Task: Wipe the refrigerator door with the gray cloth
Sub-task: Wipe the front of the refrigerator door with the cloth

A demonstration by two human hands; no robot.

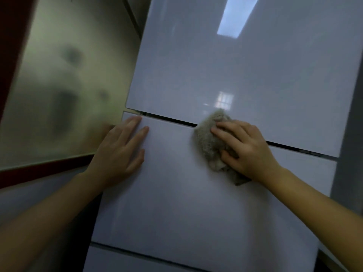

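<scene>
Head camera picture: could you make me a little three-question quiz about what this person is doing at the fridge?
1. True or false: the gray cloth lies under the right hand.
2. The left hand is: A) holding a bottle, B) flat on the middle door, C) out of sight.
3. Fill in: the cloth straddles the dark ___ below the upper door.

Key: 1 true. 2 B. 3 gap.
</scene>
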